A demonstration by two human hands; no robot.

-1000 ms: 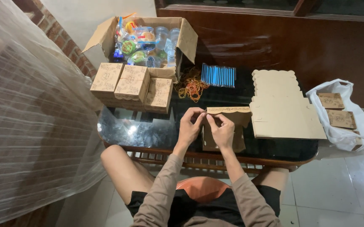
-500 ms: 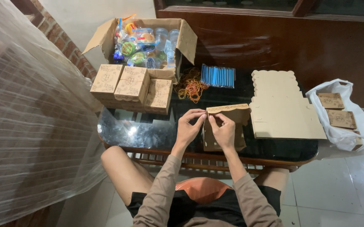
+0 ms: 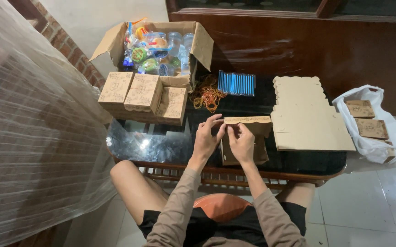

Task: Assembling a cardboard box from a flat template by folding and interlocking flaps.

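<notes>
Seen from above, a person sits at a low table [image 3: 161,142] with a dark, glossy glass top that throws back reflections, on a wooden frame with slats underneath. Both hands are on a half-folded cardboard box [image 3: 248,137], plain brown kraft with a faint printed pattern and a scalloped edge along its top flap. It sits at the near-middle of the table, right in front of the person. The left hand [image 3: 205,139] is curled with fingertips pinching the left end of that flap, and the right hand [image 3: 242,142] is closed in a pinch on the flap just beside it, thumbs close together.

To the right of the box lies a stack of flat cardboard sheets [image 3: 307,119], same brown stuff, wavy cut-outs at the far edge. On the far left of the table are finished boxes [image 3: 143,96], squarish and stacked in a cluster. Behind them is a big open carton [image 3: 198,43] stuffed with clear plastic cups and colourful snack packets. Between the carton and the flat sheets there's a tangle of rubber bands [image 3: 207,96], orange and yellow, and a neat row of blue straws [image 3: 237,83].

Off the table on the right, a white plastic bag [image 3: 371,137] on the tiled floor holds a few more brown boxes. A sheer, crinkly plastic sheet [image 3: 33,137] fills the left side over a brick wall.
</notes>
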